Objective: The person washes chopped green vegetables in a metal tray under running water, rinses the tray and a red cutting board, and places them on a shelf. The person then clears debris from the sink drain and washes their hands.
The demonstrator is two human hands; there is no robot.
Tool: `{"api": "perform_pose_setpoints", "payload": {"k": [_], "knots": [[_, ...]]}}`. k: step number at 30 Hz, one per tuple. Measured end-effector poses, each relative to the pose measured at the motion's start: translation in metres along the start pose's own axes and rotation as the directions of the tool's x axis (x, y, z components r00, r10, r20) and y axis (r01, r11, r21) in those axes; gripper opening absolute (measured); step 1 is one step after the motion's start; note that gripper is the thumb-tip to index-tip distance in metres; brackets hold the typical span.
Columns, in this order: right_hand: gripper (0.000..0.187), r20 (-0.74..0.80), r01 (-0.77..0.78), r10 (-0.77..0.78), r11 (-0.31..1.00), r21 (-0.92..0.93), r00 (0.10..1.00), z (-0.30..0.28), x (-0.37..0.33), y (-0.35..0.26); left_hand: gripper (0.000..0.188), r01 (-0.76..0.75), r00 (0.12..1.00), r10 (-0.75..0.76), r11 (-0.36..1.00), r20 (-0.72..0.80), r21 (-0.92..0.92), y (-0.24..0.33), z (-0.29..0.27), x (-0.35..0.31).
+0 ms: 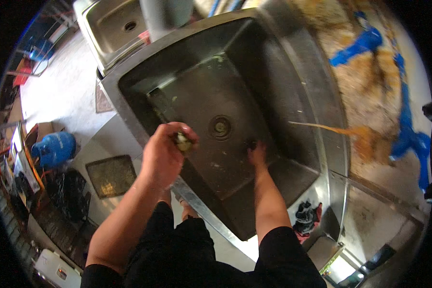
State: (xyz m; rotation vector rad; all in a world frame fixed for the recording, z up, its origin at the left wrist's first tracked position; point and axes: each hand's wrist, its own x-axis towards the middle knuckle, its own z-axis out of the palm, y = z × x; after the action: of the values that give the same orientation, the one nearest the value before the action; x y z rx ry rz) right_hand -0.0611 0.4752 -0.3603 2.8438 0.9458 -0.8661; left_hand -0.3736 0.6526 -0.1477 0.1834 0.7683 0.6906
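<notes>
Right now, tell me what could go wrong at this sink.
The pale clump in the left hand could slip from the fingers and drop into the sink. The loose pale bits on the sink's bottom might wash into the drain and perhaps clog it.

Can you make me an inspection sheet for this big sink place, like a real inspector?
Surface: dark metal sink with a round drain and small pale scraps on its bottom.
Things in hand: a small pale-green clump, too blurred to name.
Clutter: black-and-red bundle beside the sink.
Hands: left hand closed around the clump; right hand down in the sink, its grip unclear.
Cables: nothing seen for certain.
Surroundings: second sink, blue gas cylinder, dark floor mat.
</notes>
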Motion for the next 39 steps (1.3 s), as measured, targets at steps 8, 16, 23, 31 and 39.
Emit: {"api": "perform_pose_setpoints", "payload": {"k": [8, 16, 23, 31, 39], "knots": [[0.043, 0.105, 0.207, -0.189, 0.957, -0.204, 0.976, 0.1, -0.087, 0.027, 0.026, 0.124, 0.986, -0.112, 0.988, 0.122, -0.097, -0.013, -0.008, 0.004], [0.031, 0.636, 0.164, -0.185, 0.982, 0.093, 0.749, 0.135, -0.143, 0.018, 0.029, 0.107, 0.986, -0.103, 0.994, 0.129, -0.025, -0.013, -0.004, 0.0], [0.019, 0.841, -0.23, -0.325, 0.862, 0.451, 0.433, 0.039, -0.145, -0.027, 0.024, 0.114, 0.991, -0.125, 0.977, 0.05, 0.179, -0.018, -0.004, 0.006], [0.014, 0.716, -0.517, -0.593, 0.51, 0.688, 0.367, -0.096, -0.191, -0.124, 0.021, 0.358, 0.931, -0.321, 0.726, -0.171, 0.587, -0.043, -0.008, 0.036], [0.026, 0.051, 0.499, -0.621, 0.674, 0.545, 0.783, -0.151, -0.196, -0.18, 0.016, 0.734, 0.673, -0.68, 0.563, -0.292, 0.379, -0.034, -0.002, 0.048]]}}
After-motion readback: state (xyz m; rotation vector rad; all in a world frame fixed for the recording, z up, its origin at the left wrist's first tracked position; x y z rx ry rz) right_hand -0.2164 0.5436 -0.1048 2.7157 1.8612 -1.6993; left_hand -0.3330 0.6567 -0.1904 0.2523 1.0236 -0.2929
